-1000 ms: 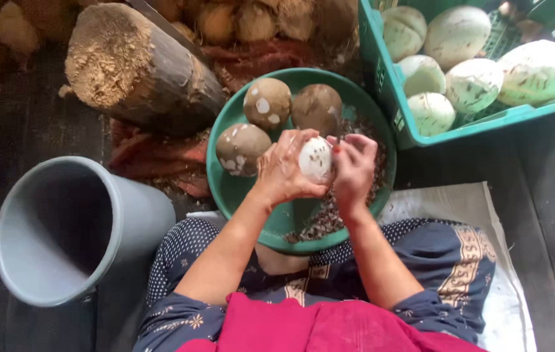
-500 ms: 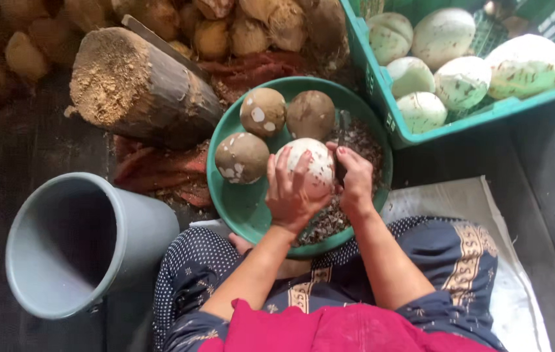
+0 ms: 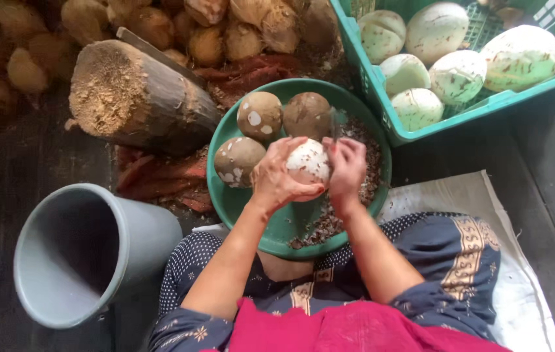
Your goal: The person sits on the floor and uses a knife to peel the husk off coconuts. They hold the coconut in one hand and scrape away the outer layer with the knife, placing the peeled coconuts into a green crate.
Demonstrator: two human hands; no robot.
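**Two hands, one slick coconut, a blade barely seen**

Two hands close on one peeled coconut (image 3: 308, 163), held above the green basin (image 3: 290, 228). Left hand (image 3: 277, 176) wraps it from the side, fingers curled well round, a full grip. Right hand (image 3: 346, 171) is curled shut against the nut's other side; a thin pale blur near its fingertips may be a blade, but I cannot tell for sure.

Three brown, partly scraped coconuts (image 3: 259, 116) sit in the basin's far half, with dark shavings (image 3: 368, 169) scattered along its right side.

Risks, as judged from here:
- The bared white surface looks smooth; a grip this high could slip and drop the nut onto those below.
- If a blade is there, it works close to the left fingertips; a skid off the hard shell would meet them.
- The basin rests over the lap, tilted slightly; a shift of weight could spill shavings onto the white cloth (image 3: 460, 195).
- Grey bucket (image 3: 82, 254) lies tipped just beside the left knee, easily knocked.
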